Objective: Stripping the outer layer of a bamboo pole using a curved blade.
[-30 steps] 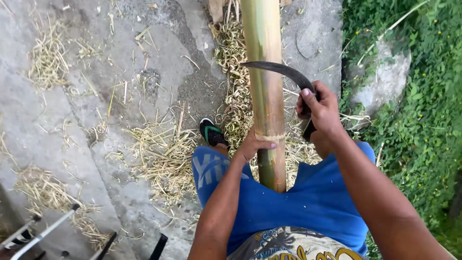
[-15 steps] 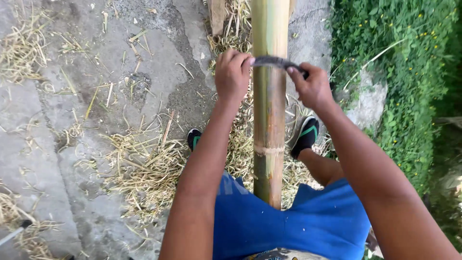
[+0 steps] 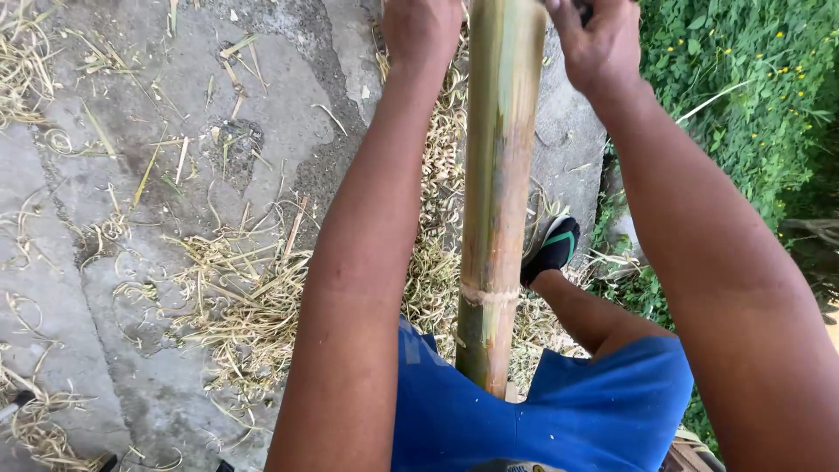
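A long, smooth green-yellow bamboo pole point(image 3: 496, 192) stands up the middle of the frame. At the top edge, the left hand point(image 3: 421, 31) and right hand point(image 3: 599, 39) are curled shut beside it. Dry shavings point(image 3: 236, 297) lie on rough grey concrete point(image 3: 131, 175) at left.

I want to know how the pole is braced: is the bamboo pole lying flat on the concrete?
No, the bamboo pole slants up between the person's legs, its lower end above the blue shorts.
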